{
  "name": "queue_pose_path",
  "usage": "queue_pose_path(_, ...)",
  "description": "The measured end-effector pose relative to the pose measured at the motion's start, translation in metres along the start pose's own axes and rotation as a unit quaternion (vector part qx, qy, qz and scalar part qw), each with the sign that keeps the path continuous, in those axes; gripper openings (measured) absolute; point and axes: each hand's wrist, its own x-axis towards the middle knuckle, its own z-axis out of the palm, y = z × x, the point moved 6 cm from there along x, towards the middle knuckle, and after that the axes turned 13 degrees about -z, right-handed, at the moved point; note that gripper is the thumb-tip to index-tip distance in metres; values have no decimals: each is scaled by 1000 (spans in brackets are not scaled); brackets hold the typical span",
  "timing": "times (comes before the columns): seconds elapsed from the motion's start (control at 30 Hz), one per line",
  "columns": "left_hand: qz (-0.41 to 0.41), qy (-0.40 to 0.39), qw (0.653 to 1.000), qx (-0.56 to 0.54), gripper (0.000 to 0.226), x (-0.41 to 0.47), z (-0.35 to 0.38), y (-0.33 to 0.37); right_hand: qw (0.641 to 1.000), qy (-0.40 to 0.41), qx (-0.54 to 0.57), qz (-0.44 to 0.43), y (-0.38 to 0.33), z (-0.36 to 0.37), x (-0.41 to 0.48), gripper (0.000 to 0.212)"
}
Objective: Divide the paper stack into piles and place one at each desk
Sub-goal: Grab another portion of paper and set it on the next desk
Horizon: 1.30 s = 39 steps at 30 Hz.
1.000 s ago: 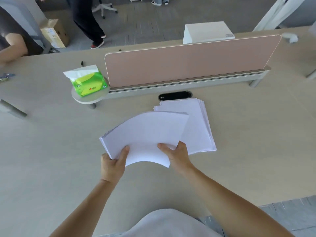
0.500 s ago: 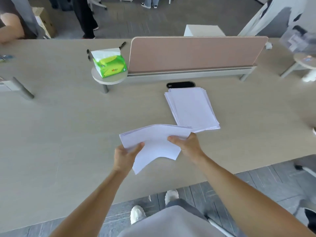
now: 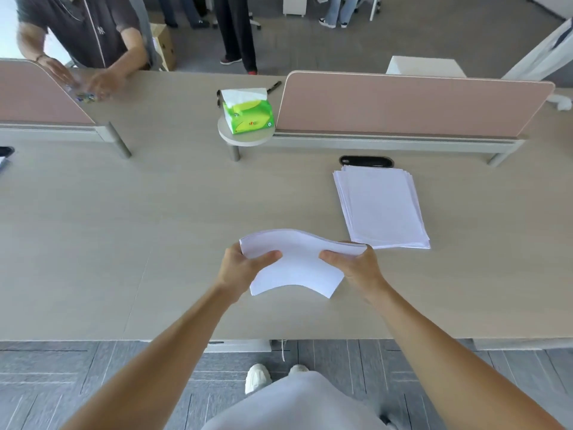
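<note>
A bundle of white sheets (image 3: 297, 262) hangs bent above the long beige desk (image 3: 124, 243). My left hand (image 3: 242, 268) grips its left edge and my right hand (image 3: 356, 266) grips its right edge. Another pile of white paper (image 3: 383, 206) lies flat on the desk to the right, just in front of a black cable slot (image 3: 366, 161). The held bundle's right corner overlaps the near left corner of that pile in the view.
Pink divider screens (image 3: 409, 103) stand along the desk's middle. A green tissue box (image 3: 248, 114) sits on a small round shelf (image 3: 245, 136). A person (image 3: 83, 29) leans on the far side at the left. Others stand on the floor behind.
I have stepped back and to the left, so the flat pile now lies further right. The held bundle has come away from that pile toward the desk's near edge.
</note>
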Motion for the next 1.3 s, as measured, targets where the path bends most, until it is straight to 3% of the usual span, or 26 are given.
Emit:
queue_pose_path(0.27,2,102,993,51,12,-21,-3,-9,999,-35,-15,5,2,-2,1,36)
queue_pose_path(0.37,-22,171,978,117,25,-19,-11,-17,997,-62,-23,-30,-4,7,4,15)
queue_pose_path(0.43,-24,206,969,137,14,-23,-19,-13,998,-49,-27,-38,-9,13,7,11)
queue_pose_path(0.5,14,225,962,155,36,-32,-31,0,996,-48,-41,-64,-19,23,13,14)
queue_pose_path(0.57,51,242,954,169,50,-46,-48,17,993,-52,-51,-96,-35,39,18,31)
queue_pose_path(0.63,59,250,955,147,45,-65,-67,34,990,-66,-53,-116,-57,59,23,30)
queue_pose_path(0.7,71,255,959,104,18,-88,-90,50,983,-104,-38,-145,-84,85,21,20)
queue_pose_path(0.8,120,252,957,79,4,-123,-132,70,966,-170,-9,-197,-112,130,13,17)
queue_pose_path(0.9,148,265,952,42,13,-154,-187,72,951,-196,0,-241,-127,181,-4,45)
queue_pose_path(1.07,135,212,964,-86,27,-197,-282,54,932,-166,-51,-319,-149,283,-52,40)
queue_pose_path(1.23,75,140,973,-168,44,-224,-355,4,950,-129,-45,-280,-153,363,-81,44)
queue_pose_path(1.3,76,168,973,-137,51,-232,-371,-11,955,-119,-39,-269,-153,388,-89,43)
